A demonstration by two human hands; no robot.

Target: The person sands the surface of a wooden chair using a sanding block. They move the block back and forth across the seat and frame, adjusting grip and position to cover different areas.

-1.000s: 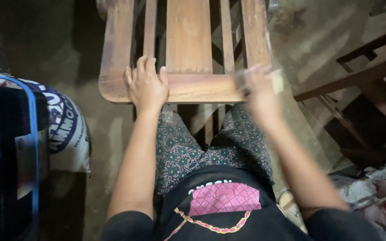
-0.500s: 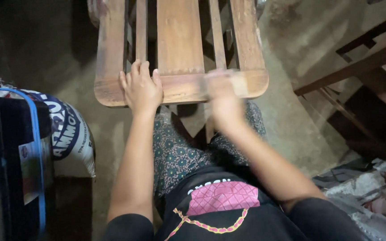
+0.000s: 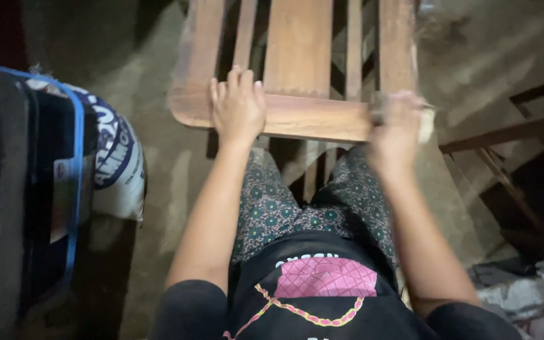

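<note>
Two hands work the wooden frame (image 3: 297,116) over your knees: left hand (image 3: 237,107) flat, fingers together; right hand (image 3: 396,129) blurred, clamped on a pale pad (image 3: 424,123). Near that corner, it may slip off.

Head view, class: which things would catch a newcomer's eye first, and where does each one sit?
The slatted wooden frame fills the top centre, its front rail lying across the person's knees. The left hand lies flat on that rail, while the blurred right hand presses a pale pad at its right end. A white printed sack sits at the left beside a dark blue-edged case.
</note>
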